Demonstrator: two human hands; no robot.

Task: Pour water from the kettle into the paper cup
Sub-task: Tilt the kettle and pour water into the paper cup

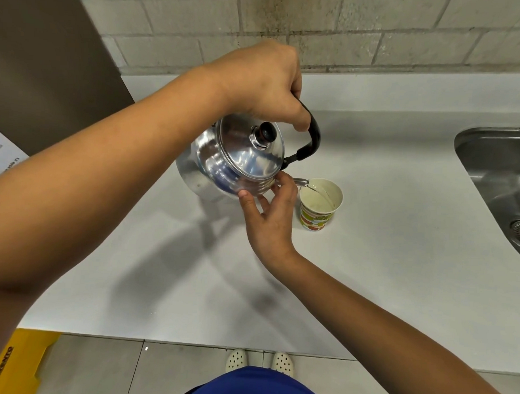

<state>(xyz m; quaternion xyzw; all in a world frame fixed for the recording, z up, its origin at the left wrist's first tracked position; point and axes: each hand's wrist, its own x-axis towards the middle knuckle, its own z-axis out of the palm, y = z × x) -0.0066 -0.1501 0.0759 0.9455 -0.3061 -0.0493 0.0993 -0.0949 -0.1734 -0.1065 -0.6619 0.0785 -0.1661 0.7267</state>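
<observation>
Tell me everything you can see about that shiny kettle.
The kettle is polished silvery metal, round-bodied, with a domed lid topped by a black knob and an arched black handle. It is held in the air above the white counter, tipped toward the paper cup. The left hand grips the handle from above; the right hand steadies the lower body with its fingertips. A thin stream of water leaves its short spout into the cup.
</observation>
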